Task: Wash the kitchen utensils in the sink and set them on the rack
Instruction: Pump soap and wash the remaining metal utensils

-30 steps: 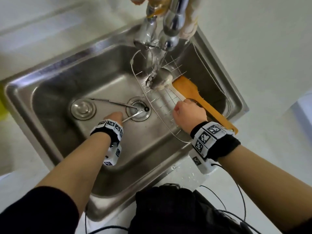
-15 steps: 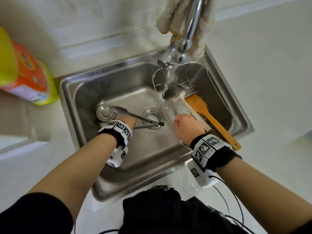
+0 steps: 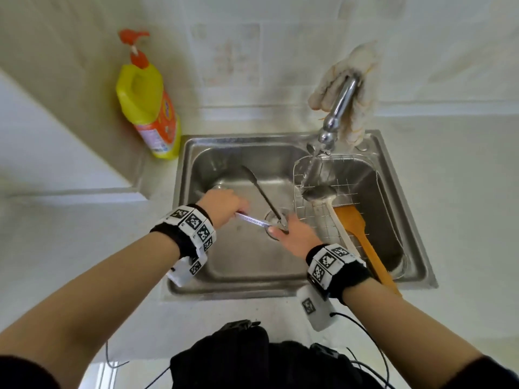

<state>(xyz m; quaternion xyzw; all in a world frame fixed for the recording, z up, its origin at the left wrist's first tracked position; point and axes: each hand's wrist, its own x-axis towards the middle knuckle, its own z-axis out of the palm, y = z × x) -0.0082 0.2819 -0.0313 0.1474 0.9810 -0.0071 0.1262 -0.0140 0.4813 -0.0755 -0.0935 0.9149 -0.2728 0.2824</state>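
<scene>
Lifting a pair of tongs point(image 3: 265, 197) off the floor of the sink point(image 3: 241, 265), a person's left hand point(image 3: 223, 207) keeps its fingers wrapped round the tool's silver arm just left of the drain point(image 3: 271, 217). The right hand point(image 3: 295, 235), at the drain's near edge, appears to pinch the joined end between thumb and fingers. A second ago that right hand was holding the pale-handled ladle point(image 3: 318, 193) under the running faucet point(image 3: 341, 105). It has since let go and crossed over, and the ladle now lies on the wire rack point(image 3: 351, 181) right of the drain, its bowl under the stream, just beside a wooden spatula point(image 3: 354, 223) already resting there. The tongs, which lay flat across the drain moments before, are now raised and spread, the dark arm angling away behind the drain. The switch suggests the ladle is done, with two utensils racked, and that the tongs are the next piece to be washed. They would need carrying right of the drain to meet the water. A pale glove point(image 3: 359, 66) hangs over the faucet. A yellow soap bottle point(image 3: 148, 108) stands on the tabletop point(image 3: 463, 192) well left of and behind the drain, untouched.
</scene>
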